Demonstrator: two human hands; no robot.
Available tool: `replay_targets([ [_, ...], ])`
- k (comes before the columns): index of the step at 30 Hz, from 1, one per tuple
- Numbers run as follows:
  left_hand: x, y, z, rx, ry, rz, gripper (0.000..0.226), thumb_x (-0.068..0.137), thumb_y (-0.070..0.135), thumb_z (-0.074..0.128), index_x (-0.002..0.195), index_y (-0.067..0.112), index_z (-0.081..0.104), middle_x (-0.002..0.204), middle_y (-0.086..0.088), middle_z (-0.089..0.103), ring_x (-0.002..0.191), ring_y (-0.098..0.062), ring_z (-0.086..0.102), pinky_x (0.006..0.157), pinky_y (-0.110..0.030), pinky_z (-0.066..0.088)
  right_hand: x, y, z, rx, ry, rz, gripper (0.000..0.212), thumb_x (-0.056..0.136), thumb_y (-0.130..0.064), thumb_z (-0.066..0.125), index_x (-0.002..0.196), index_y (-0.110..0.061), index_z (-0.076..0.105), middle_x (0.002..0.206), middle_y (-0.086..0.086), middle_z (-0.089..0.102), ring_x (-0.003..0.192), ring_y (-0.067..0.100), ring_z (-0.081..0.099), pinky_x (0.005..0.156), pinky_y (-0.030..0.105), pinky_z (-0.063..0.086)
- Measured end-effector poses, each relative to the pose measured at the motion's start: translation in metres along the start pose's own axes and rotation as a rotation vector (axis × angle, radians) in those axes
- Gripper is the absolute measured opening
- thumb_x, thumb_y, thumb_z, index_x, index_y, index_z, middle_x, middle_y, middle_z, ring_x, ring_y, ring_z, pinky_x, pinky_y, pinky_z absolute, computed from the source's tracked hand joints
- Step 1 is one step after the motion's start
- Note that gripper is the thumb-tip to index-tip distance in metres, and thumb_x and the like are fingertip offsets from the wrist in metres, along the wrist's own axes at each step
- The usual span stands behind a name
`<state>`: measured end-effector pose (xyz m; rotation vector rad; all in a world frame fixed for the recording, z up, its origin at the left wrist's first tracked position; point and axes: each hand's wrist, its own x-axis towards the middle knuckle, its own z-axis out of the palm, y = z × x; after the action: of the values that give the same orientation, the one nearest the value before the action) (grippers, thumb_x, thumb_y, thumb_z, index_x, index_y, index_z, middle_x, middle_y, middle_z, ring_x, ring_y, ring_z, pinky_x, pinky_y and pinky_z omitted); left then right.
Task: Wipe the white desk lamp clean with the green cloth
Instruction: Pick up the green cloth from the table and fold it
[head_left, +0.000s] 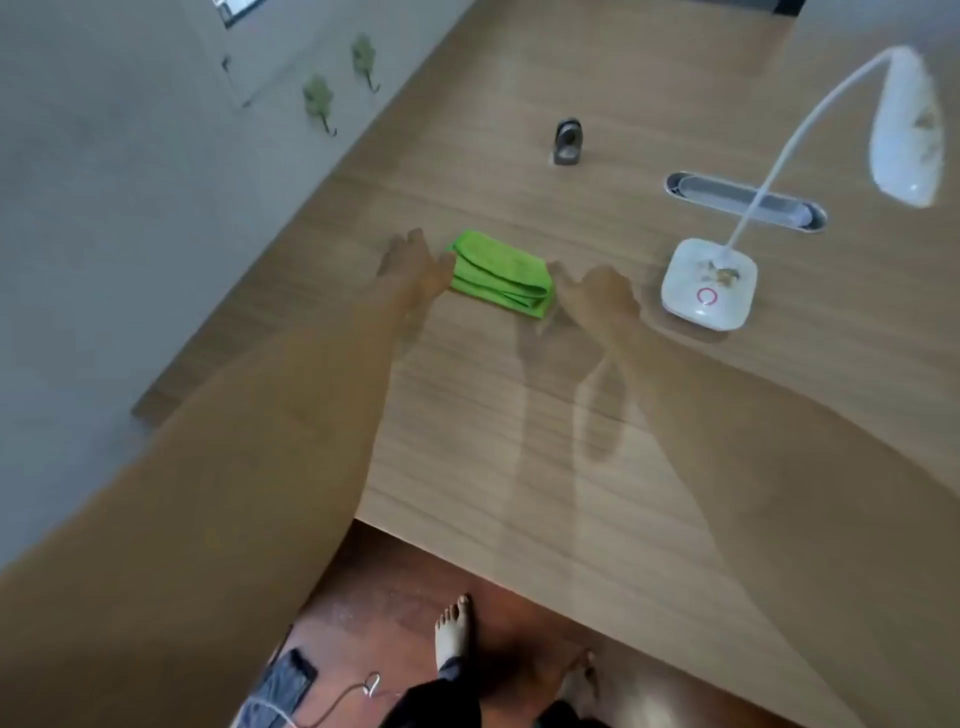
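Observation:
A folded green cloth (498, 274) lies flat on the wooden desk (519, 415). My left hand (413, 265) is at the cloth's left end, fingers spread, blurred by motion. My right hand (592, 293) is at the cloth's right end, fingers apart, also blurred. Neither hand grips anything that I can make out. The white desk lamp stands to the right: its square base (709, 283) has a pink ring button and brownish specks, a thin curved neck rises from it, and the long head (906, 130) hangs at the upper right.
A small dark metal object (568, 141) stands behind the cloth. A grey oval cable slot (745, 201) is set into the desk behind the lamp. Two green wall hooks (337, 88) hang on the grey wall at left. Bare feet and a cable show under the desk edge.

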<state>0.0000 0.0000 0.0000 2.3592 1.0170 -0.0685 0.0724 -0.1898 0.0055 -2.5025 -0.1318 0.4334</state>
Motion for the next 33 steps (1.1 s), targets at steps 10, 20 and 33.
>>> replay_targets([
  [10, 0.029, 0.014, 0.014, -0.43, -0.056, -0.171, 0.062, 0.092, 0.04, 0.05, 0.135, -0.005, 0.05, 0.14, -0.02, 0.053, 0.128, -0.03, 0.052, 0.101, -0.03, 0.042, 0.029, -0.026, 0.033, 0.348, -0.037, 0.297, 0.042, 0.072, -0.018, 0.075, 0.107, 0.001, 0.062, 0.113, 0.016, 0.067, 0.101, 0.03, 0.064, 0.077, 0.03, 0.051],
  [20, 0.0, 0.03, 0.013, -0.831, -0.378, -0.324, 0.011, 0.08, 0.008, 0.06, 0.082, 0.015, 0.053, 0.076, -0.002, 0.054, 0.065, -0.013, 0.053, 0.053, -0.023, 0.046, 0.015, -0.013, 0.008, 0.927, -0.139, 0.419, 0.011, 0.071, 0.002, 0.055, 0.074, -0.01, 0.055, 0.09, 0.015, 0.061, 0.063, 0.024, 0.056, 0.052, 0.029, 0.046],
  [33, -0.076, 0.124, 0.037, -0.723, -0.806, -0.273, 0.012, 0.08, 0.005, 0.065, 0.086, 0.007, 0.055, 0.079, -0.007, 0.058, 0.057, -0.014, 0.055, 0.039, -0.014, 0.048, -0.033, 0.085, -0.094, 1.512, -0.043, 0.487, 0.021, 0.078, -0.02, 0.071, 0.092, -0.013, 0.057, 0.068, 0.007, 0.064, 0.047, 0.017, 0.057, 0.045, 0.025, 0.05],
])
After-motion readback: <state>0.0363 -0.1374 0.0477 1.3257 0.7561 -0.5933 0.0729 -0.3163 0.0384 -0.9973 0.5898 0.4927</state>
